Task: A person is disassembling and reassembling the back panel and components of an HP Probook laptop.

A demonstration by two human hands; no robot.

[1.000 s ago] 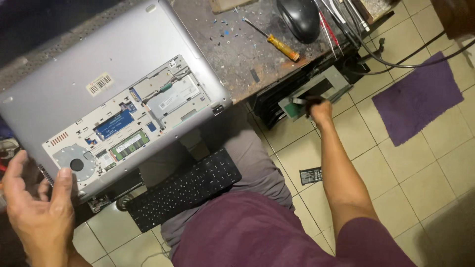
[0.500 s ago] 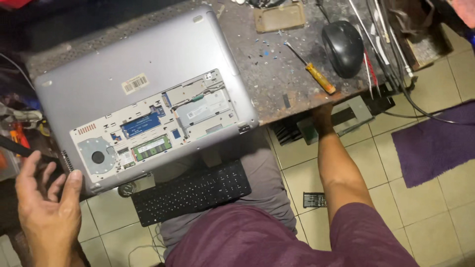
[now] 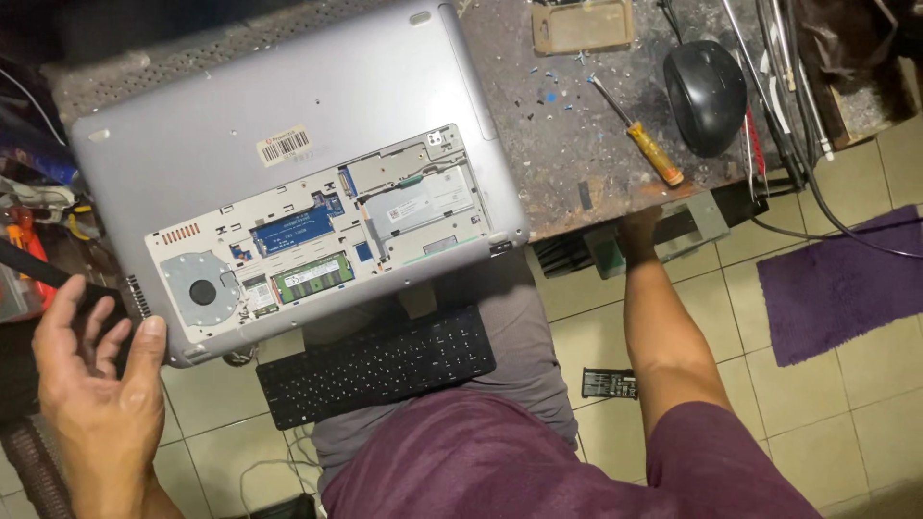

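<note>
A silver laptop (image 3: 288,125) lies upside down on the worn desk (image 3: 577,154), its bottom panel off, showing a fan, a memory stick and a blue part. My left hand (image 3: 96,384) hovers open beside the laptop's near left corner, thumb close to its edge, holding nothing. My right hand (image 3: 639,229) reaches to a grey drawer tray (image 3: 707,216) under the desk's front edge; its fingers are hidden by the desk. A black keyboard (image 3: 375,365) rests on my lap.
A yellow-handled screwdriver (image 3: 639,135), a black mouse (image 3: 707,91), a tan phone case (image 3: 582,24) and small screws lie on the desk. Cables (image 3: 798,115) hang at the right. On the tiled floor are a flat black battery (image 3: 609,383) and a purple mat (image 3: 846,279).
My right hand and the grey tray have gone further in under the desk edge. My left hand stays open by the laptop's corner. The view has shifted.
</note>
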